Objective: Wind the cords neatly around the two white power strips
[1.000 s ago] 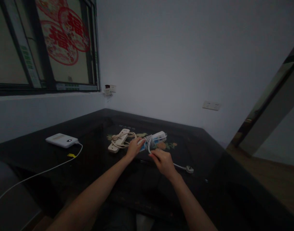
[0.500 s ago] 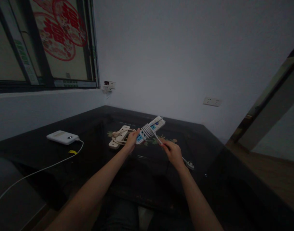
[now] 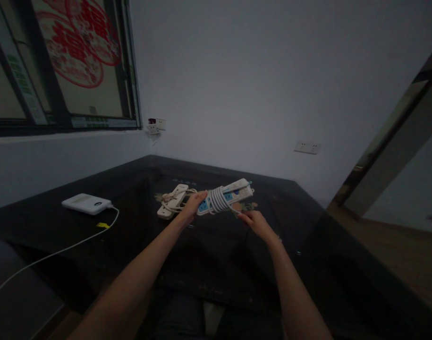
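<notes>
A white power strip (image 3: 240, 191) with blue socket faces is held up over the dark table, tilted with its far end to the right. Several turns of its white cord (image 3: 218, 200) wrap around its middle. My left hand (image 3: 193, 207) is closed around the near left end of the strip. Below and right of the strip, my right hand (image 3: 256, 223) pinches the free length of the cord, which runs taut from the coil. The plug is hidden behind my right hand or arm. Just left of my left hand lies a second white power strip (image 3: 166, 208), its cord bundled on it.
On the table's left side rests a white box-shaped device (image 3: 86, 203) with a white cable (image 3: 70, 246) running off the near left edge. A yellow tag (image 3: 103, 225) lies by that cable. Wall sockets (image 3: 307, 147) sit behind the dark table (image 3: 216, 255), and a window (image 3: 95, 94) is at left.
The held strip has turned flatter, its far end swinging right and down. My right hand still holds the cord, and the plug has gone from sight. The view has shifted slightly right.
</notes>
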The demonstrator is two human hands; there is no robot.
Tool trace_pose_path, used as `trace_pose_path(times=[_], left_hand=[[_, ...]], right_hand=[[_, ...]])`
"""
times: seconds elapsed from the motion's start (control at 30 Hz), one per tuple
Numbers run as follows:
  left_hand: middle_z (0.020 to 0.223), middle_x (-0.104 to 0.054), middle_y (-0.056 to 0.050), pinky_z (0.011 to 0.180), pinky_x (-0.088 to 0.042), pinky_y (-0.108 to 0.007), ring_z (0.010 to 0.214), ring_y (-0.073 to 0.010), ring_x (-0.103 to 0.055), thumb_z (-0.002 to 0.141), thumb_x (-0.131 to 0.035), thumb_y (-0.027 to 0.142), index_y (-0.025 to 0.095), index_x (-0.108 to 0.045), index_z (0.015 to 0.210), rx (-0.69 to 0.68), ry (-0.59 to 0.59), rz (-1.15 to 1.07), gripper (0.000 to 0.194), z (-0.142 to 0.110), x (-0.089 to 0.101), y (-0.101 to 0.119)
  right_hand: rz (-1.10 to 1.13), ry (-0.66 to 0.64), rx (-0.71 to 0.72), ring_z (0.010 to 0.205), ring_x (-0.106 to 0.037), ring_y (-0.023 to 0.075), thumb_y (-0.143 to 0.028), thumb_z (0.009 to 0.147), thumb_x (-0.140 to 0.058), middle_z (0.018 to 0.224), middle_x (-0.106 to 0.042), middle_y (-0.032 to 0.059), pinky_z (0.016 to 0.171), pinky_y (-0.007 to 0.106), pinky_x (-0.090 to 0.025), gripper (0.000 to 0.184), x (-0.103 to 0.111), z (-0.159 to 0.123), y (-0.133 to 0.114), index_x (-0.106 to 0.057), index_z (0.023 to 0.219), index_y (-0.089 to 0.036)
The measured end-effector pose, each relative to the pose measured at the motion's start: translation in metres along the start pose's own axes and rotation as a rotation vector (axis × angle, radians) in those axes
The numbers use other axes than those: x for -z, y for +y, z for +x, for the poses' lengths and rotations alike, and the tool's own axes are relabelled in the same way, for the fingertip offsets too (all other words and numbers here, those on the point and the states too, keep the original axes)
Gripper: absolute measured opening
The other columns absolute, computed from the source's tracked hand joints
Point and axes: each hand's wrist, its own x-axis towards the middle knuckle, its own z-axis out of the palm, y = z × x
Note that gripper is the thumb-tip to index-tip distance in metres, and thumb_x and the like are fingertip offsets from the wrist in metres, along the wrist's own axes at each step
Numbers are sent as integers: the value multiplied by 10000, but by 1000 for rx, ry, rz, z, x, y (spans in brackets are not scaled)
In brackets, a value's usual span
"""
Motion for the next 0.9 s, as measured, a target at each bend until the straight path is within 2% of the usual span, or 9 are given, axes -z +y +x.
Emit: trace_pose_path(times=[0.13,0.33,0.47,0.57,0.67,0.77,0.9], left_hand=[[596,-658,-39,505,-453,-236,505,-142,-585,660,-725,481,110,-662,707,59,-57,13,379,-4,0,6],[614,-660,-43,525,-436,-222,552,-147,-591,695,-711,405,117,-667,701,85,-64,3,291,-6,3,13],[614,-651,-47,508,-403,-213,541,-139,-555,675,-717,407,120,-660,654,98,-154,94,293,-4,6,7],[565,-612,-40,481,-359,-211,503,-128,-502,671,-709,410,137,-645,590,73,-250,203,292,-5,8,5],[503,-555,-18,449,-313,-208,457,-114,-438,650,-716,403,155,-627,525,31,-338,359,291,-8,8,8],[559,-611,-21,504,-369,-211,526,-143,-508,637,-721,362,166,-679,564,-16,-401,559,213,-11,6,13],[661,-693,-27,601,-429,-220,634,-182,-601,650,-711,340,187,-739,662,-132,-465,782,156,-15,0,13]], right_hand=[[180,-74,47,476,-427,109,-485,841,-509,492,-476,-32,470,226,-299,433,11,-1,2,-510,530,-185],[290,-85,65,645,-546,155,-482,819,-544,639,-608,13,617,253,-428,369,22,-4,-3,-597,621,-174],[322,-55,96,810,-628,224,-423,782,-599,792,-705,59,779,343,-477,269,22,-3,-4,-683,710,-178],[318,-64,137,812,-645,230,-351,786,-576,773,-715,57,797,367,-487,226,22,-3,-4,-712,732,-178],[199,-93,134,693,-629,195,-218,758,-560,706,-701,48,688,300,-482,181,20,-4,-1,-712,678,-160],[-32,-104,95,661,-615,174,-128,707,-591,704,-697,49,625,255,-435,138,13,-4,2,-724,681,-154],[-283,-137,72,718,-617,177,-195,735,-654,732,-699,53,628,249,-403,89,6,-4,1,-738,707,-185]])
